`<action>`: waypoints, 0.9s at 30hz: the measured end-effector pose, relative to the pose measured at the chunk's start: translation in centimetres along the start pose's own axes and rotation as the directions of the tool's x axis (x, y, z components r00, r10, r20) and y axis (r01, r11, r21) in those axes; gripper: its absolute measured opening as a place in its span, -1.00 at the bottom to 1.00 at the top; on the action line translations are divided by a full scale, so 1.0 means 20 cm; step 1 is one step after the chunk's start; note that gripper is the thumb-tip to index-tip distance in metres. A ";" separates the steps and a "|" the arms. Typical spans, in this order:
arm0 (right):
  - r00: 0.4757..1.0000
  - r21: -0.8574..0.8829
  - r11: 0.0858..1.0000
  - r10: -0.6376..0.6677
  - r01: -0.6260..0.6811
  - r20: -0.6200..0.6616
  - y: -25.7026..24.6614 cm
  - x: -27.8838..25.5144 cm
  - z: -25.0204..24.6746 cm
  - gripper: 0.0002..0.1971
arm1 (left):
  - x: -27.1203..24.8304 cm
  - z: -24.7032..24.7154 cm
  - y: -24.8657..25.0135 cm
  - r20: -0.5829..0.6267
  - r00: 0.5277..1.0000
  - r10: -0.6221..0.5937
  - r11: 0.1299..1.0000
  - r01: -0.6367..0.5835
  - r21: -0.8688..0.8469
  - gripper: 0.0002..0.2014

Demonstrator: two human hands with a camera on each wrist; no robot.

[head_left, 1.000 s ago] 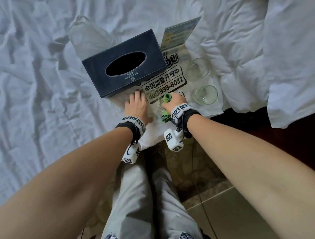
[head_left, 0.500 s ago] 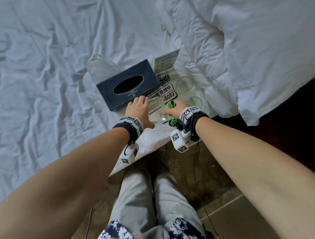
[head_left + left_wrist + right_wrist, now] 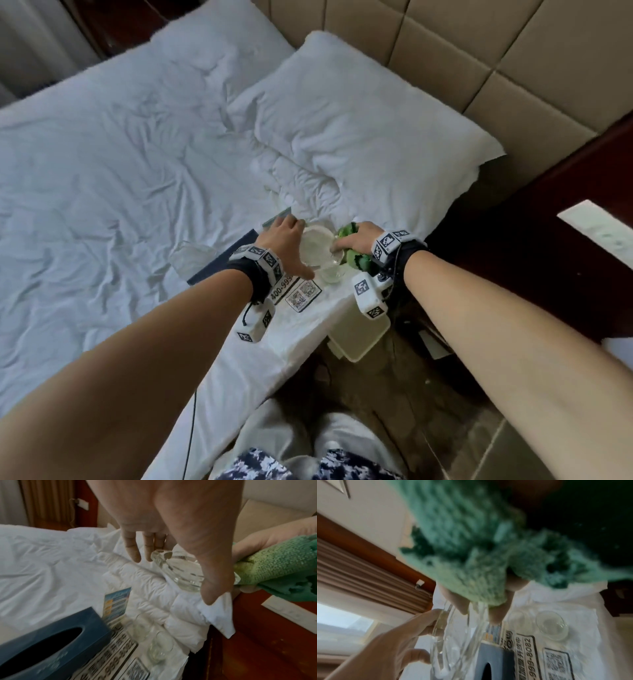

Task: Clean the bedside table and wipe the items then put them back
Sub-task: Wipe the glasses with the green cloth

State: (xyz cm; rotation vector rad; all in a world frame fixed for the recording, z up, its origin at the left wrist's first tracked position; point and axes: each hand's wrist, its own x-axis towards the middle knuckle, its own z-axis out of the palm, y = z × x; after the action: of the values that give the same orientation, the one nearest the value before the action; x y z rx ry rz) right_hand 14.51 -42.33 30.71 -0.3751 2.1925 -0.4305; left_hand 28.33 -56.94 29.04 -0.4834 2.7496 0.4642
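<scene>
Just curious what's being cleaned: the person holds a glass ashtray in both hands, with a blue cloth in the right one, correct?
Nearly. The cloth in the right hand is green, not blue, as the left wrist view shows. The left hand does share the glass ashtray.

Beside the one dark blue tissue box (image 3: pixel 51 646) on the bed lie two small clear drinking glasses (image 3: pixel 552 625), one printed sign with a phone number (image 3: pixel 524 655) and one small blue card (image 3: pixel 116 605). Above the box two hands hold one clear glass ashtray (image 3: pixel 185 573) and one green cloth (image 3: pixel 278 566). Beyond the box lies one white pillow (image 3: pixel 359 113).
</scene>
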 end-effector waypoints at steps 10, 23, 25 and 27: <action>0.907 0.379 0.925 0.185 -0.030 -0.378 0.07 -0.75 -0.37 -0.28 | -0.10 -0.55 0.39 -0.015 0.968 0.249 0.924 -0.242 -0.295 0.32; 0.708 0.491 0.871 0.331 0.025 -0.624 0.34 -1.71 -0.69 -0.30 | -0.49 -0.99 1.14 0.230 0.821 0.522 0.193 0.149 -0.970 -0.40; 0.685 0.504 0.862 0.337 0.052 -0.646 0.40 -1.83 -0.73 -0.36 | -0.54 -0.99 1.29 0.259 0.770 0.583 0.163 0.201 -0.966 -0.38; 0.669 0.518 0.853 0.348 0.065 -0.657 0.49 -1.93 -0.75 -0.37 | -0.59 -0.98 1.43 0.289 0.685 0.668 0.140 0.266 -0.954 -0.27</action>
State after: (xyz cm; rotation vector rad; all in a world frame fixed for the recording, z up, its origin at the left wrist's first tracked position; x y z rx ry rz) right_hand 24.49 -15.19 61.96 0.3538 2.7130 -1.2100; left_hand 23.37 -35.48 58.19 -0.0126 1.3107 2.1131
